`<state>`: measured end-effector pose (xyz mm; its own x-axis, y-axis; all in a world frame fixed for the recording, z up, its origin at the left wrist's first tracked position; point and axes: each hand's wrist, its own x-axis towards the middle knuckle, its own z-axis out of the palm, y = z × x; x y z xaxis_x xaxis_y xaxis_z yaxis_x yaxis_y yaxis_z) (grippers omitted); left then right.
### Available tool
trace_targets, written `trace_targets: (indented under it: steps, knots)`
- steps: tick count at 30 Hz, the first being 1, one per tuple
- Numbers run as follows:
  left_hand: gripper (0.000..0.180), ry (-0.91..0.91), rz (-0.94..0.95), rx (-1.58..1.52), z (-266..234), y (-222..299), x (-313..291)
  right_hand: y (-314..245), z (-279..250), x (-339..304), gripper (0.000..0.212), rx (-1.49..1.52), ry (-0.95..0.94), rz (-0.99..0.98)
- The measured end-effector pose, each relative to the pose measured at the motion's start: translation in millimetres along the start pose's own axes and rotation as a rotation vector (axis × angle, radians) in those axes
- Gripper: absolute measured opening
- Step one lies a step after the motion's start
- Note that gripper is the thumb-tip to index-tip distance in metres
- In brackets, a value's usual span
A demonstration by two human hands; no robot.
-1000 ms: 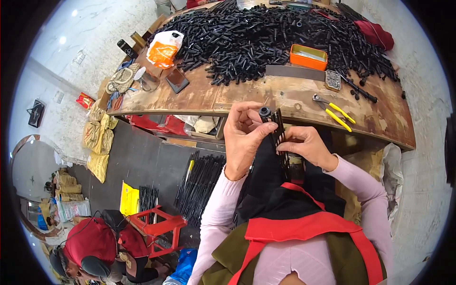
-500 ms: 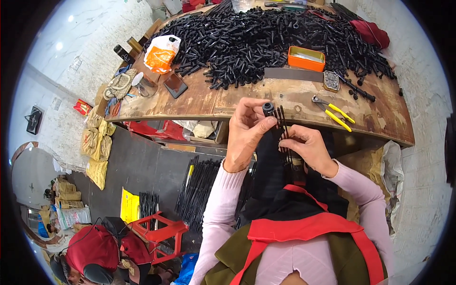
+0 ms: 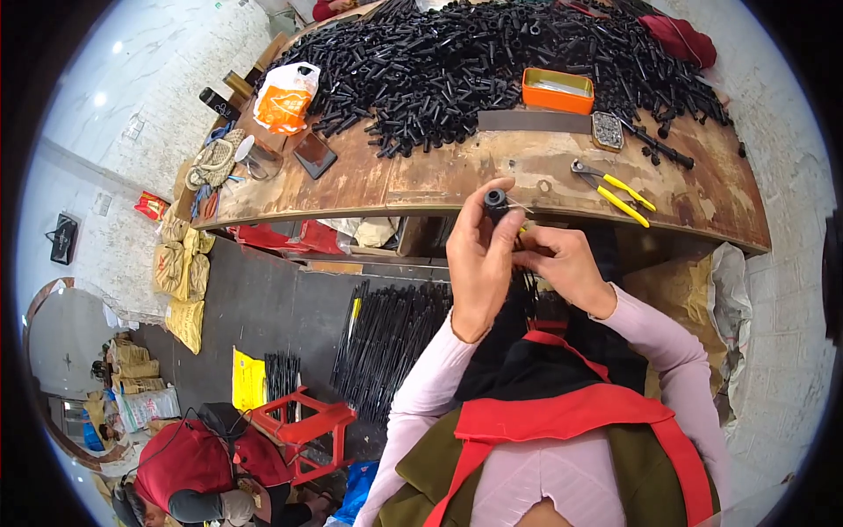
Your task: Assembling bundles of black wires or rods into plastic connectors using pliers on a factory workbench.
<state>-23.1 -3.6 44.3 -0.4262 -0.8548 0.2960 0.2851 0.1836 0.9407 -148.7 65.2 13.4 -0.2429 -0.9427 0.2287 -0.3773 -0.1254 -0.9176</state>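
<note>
In front of the table edge, my left hand [image 3: 479,268] is closed around a short black tube [image 3: 495,200], its round hollow end facing up between thumb and fingers. Close beside it, my right hand [image 3: 562,265] is pinched, its fingertips meeting the left thumb. Thin black rods [image 3: 530,290] hang down below the right fingers. A fine pale line and a small yellow spot show near the tube. The fingers hide exactly where rods and tube meet.
A big heap of black tubes [image 3: 421,70] covers the wooden table [image 3: 351,193]. Yellow-handled pliers [image 3: 619,198], an orange box [image 3: 558,91], a tin of small metal pieces [image 3: 607,132] and a phone [image 3: 314,155] lie nearer. Bundled black rods [image 3: 386,351] and a red stool [image 3: 307,426] are on the floor, beside a crouching person [image 3: 193,470].
My left hand and the tube have turned and shifted slightly right. My right hand has come up against the left; the rods, which stood above the fingers, now show mainly below them.
</note>
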Motion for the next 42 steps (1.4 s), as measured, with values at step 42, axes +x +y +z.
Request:
trace_targets:
  steps: [42]
  knots:
    - [0.055,-0.391,-0.095,-0.157,13,-1,-20,-41,-91,-46,0.07,-0.824,-0.012,-0.331]
